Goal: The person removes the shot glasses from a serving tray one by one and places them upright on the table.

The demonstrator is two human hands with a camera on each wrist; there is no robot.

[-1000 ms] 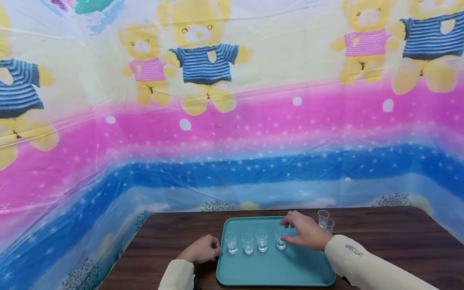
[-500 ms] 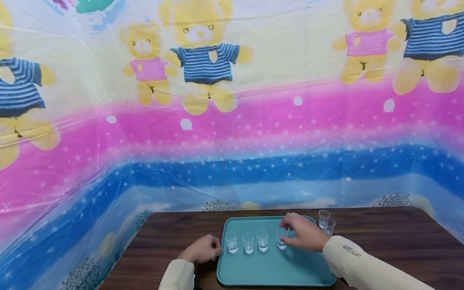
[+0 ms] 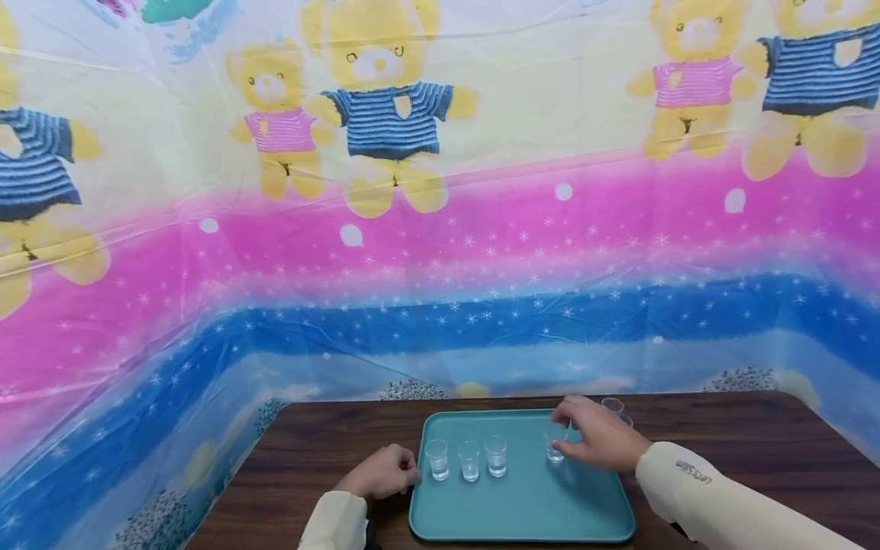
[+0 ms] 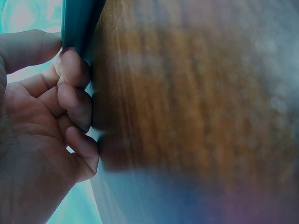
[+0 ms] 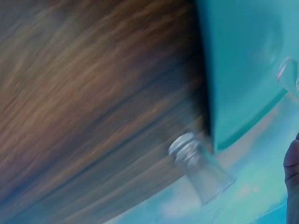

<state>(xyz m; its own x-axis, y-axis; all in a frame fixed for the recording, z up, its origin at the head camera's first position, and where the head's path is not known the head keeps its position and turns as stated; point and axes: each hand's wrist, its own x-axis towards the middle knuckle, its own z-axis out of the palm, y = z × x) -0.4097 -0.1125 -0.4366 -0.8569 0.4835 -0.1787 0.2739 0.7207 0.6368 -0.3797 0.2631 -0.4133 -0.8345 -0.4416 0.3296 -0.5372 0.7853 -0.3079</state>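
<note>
My right hand (image 3: 598,433) pinches a small clear shot glass (image 3: 554,451) between thumb and fingers, over the right part of a teal tray (image 3: 522,504). Whether its base touches the tray I cannot tell. Three more shot glasses stand upright in a row on the left half: the leftmost glass (image 3: 437,460), a middle glass (image 3: 470,461) and a right one (image 3: 496,456). They seem to hold a little clear liquid. At the tray's left edge is my left hand (image 3: 385,471); in the left wrist view its thumb and curled fingers (image 4: 74,67) grip the tray's rim (image 4: 77,23).
Beyond my right hand, off the tray, two more clear glasses, a rear glass (image 3: 613,405) and a nearer one (image 3: 626,421), stand on the dark wooden table (image 3: 729,458), partly hidden. A bear-printed cloth (image 3: 481,267) hangs behind the table's far edge.
My right hand has moved right and slightly away with the shot glass, widening the gap to the row of three. It now covers more of the glasses behind. The left hand stays put.
</note>
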